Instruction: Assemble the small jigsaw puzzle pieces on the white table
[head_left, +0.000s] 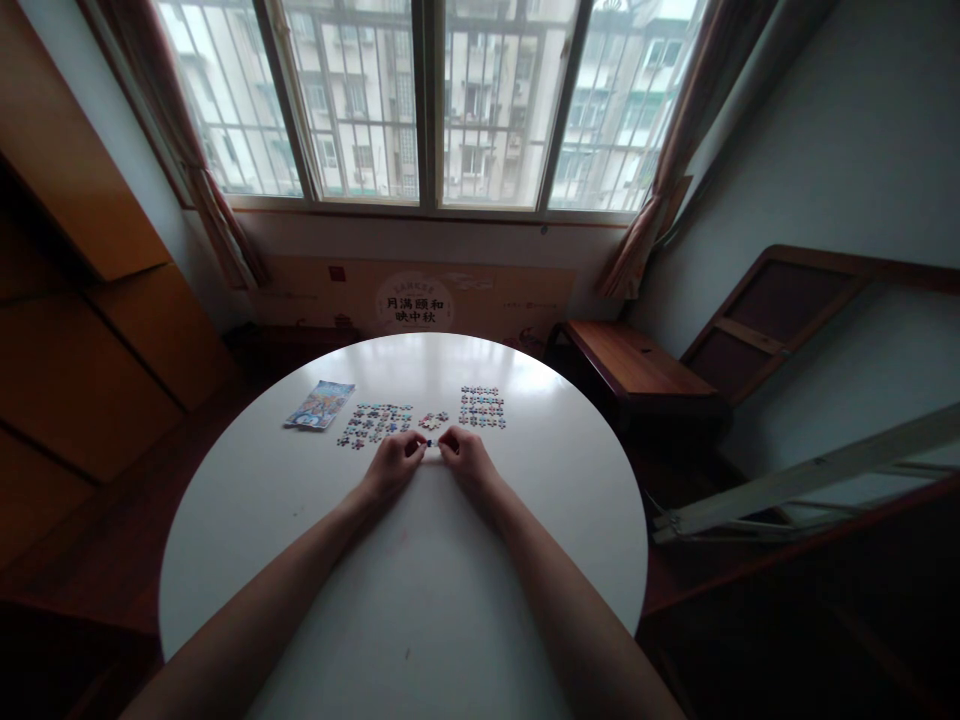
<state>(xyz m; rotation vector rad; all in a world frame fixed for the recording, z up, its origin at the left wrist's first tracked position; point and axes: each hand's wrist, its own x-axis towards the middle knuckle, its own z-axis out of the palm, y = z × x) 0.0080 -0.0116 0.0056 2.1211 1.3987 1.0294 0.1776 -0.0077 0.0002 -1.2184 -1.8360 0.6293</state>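
Both my hands rest on a round white table (375, 600), fingertips meeting at the middle. My left hand (395, 462) and my right hand (465, 458) are closed in pinches on small jigsaw pieces (431, 443) held between them. Just beyond the fingers lies a small joined cluster of pieces (433, 421). A spread of loose pieces (375, 424) lies to the left of it, and a neat grid of pieces (482, 407) lies to the right.
A colourful puzzle packet (320, 404) lies at the table's left. Behind the table is a large barred window (427, 100) with curtains. A wooden bench (630, 365) stands right, a wooden cabinet (90, 330) left, a leaning frame (787, 310) far right.
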